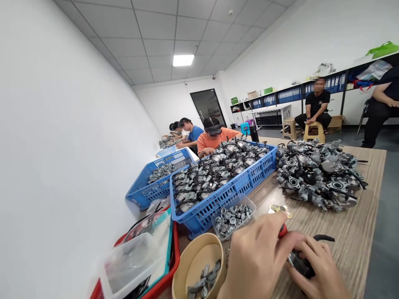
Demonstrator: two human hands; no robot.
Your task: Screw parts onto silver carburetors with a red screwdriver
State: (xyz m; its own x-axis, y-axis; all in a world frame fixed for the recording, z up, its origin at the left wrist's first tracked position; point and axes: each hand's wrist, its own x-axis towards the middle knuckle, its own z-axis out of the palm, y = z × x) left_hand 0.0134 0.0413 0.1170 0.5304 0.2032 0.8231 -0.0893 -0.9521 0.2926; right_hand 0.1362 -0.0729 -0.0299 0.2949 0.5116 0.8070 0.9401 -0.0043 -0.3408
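Observation:
At the bottom right, my left hand [258,253] is closed, with thumb and forefinger pinched on a small red object [282,230], perhaps a tool handle; the rest of it is hidden. My right hand [321,265] wraps round a dark metal part [301,265] with a black hose [324,238] sticking out. The two hands meet over this part. Just beyond them lie several thin, brassy discs [280,209]. A clear box of small grey metal fittings [253,204] stands behind my left hand.
A blue crate [202,218] full of carburetor-like parts stands mid-table, with another blue crate [137,193] behind it. More such parts are heaped [318,174] at the right. A round tan tub [179,270] and a red tray [176,249] are at the left. Several people sit beyond.

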